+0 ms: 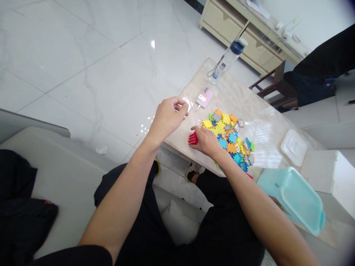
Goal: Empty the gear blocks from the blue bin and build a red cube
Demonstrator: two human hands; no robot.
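Note:
My right hand (205, 141) is low over the table's near edge, with thumb and fingers closed round a red plastic piece (193, 138) that has finger-like ridges. Just right of it spreads a pile of interlocking toy building pieces (219, 128) in yellow, blue, orange, grey and green. To the left, my left hand (169, 116) hovers at the table edge, its fingers curled toward the thumb; whatever is in them, if anything, is hidden. Behind those fingertips lies a white square object (188, 103), apart from the pile.
A pink power bank (204, 98) with a white cable and a clear water bottle (227, 62) stand at the far end of the table (263, 111). On the right are a translucent lid (294, 147) and a turquoise bin (294, 199). Another person (318, 70) sits beyond.

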